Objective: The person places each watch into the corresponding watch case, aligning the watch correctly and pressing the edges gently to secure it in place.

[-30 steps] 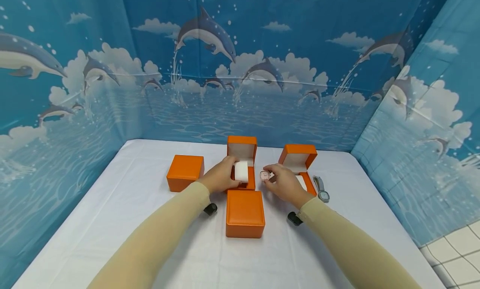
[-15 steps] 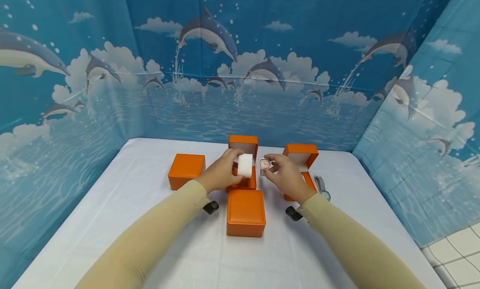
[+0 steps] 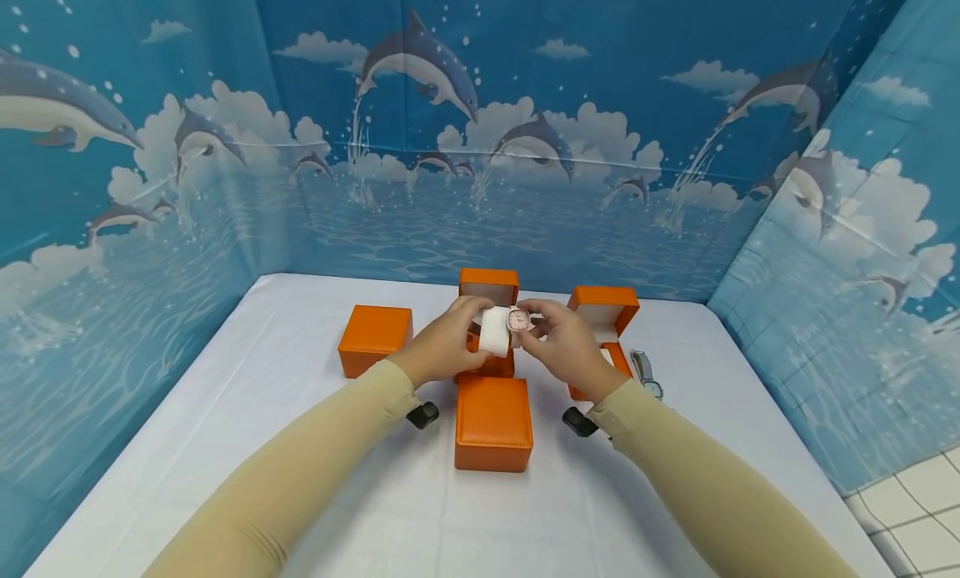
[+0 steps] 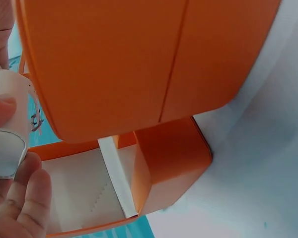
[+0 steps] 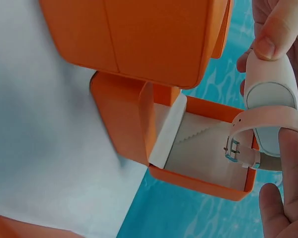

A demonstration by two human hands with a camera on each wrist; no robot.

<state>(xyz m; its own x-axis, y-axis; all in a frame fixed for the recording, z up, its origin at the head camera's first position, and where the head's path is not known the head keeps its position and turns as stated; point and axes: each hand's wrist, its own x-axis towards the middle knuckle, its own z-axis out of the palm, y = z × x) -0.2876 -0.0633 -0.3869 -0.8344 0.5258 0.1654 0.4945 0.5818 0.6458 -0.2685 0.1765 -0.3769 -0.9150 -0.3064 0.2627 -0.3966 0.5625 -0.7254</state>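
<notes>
4 orange boxes sit on my white table [image 3: 285, 444]. I can read no words on any of them, and the writing on the little watch face is too small to read.

My left hand [image 3: 442, 349] grips a white pillow [image 3: 495, 331] with fingers curled round it. It looks soft and puffy, like a fat little roll. My right hand [image 3: 566, 344] pinches a pink watch [image 3: 517, 319] and holds it right against the pillow. The watch face is square with round corners and a pink rim. In the right wrist view its strap [image 5: 268, 124] is smooth and pink and bends round the pillow, with a shiny silver buckle [image 5: 233, 148] at the end.

Both hands are up above the middle open box [image 3: 487, 288], close together and touching through the pillow and watch. This box has a smooth orange outside, like leather, and a white soft lining inside its lid.

1 closed box [image 3: 492, 422] sits near me, just in front of my hands. It is square with round corners and a stitched edge on top. 1 more closed box [image 3: 373, 339] is to the left. 1 more open box [image 3: 609, 311] is to the right, partly behind my right hand.

1 grey watch [image 3: 645, 374] lies flat on the table beside that right box.

Blue walls [image 3: 150, 186] with dolphins and clouds stand all around.
</notes>
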